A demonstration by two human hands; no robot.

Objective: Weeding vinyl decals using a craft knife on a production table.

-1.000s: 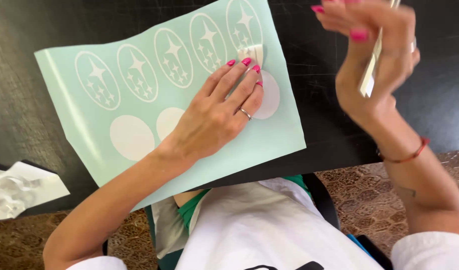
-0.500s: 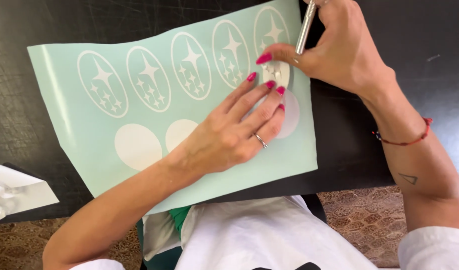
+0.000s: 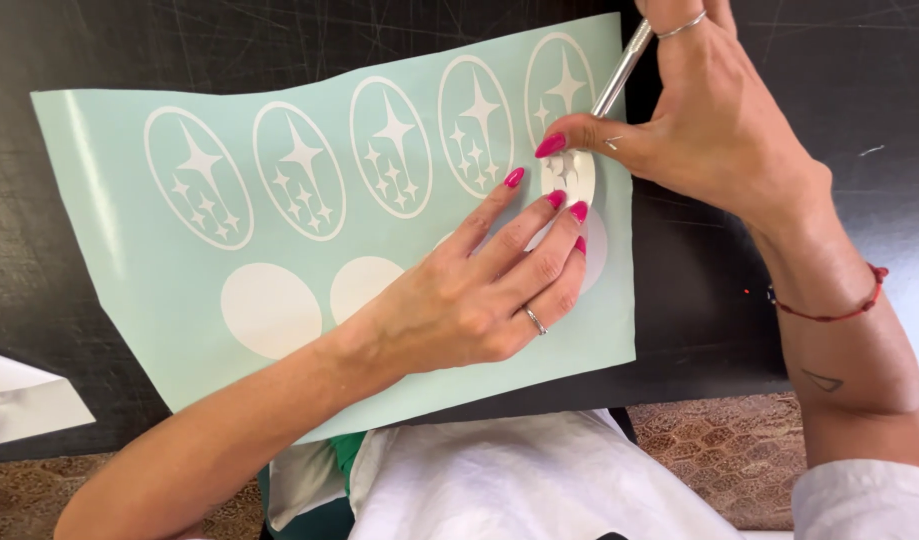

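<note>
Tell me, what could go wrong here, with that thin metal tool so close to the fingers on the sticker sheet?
The metal tool in the right hand works right beside the left hand's fingertips; a slip could nick one. It might also tear the small white star pieces. The mint sheet is pinned only near its right end, so it could perhaps shift.

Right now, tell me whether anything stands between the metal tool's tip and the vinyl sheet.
Nothing visible does. The right hand holds the metal tool down at the vinyl sheet, its tip hidden behind the thumb. The left hand lies flat just below that spot.
</note>
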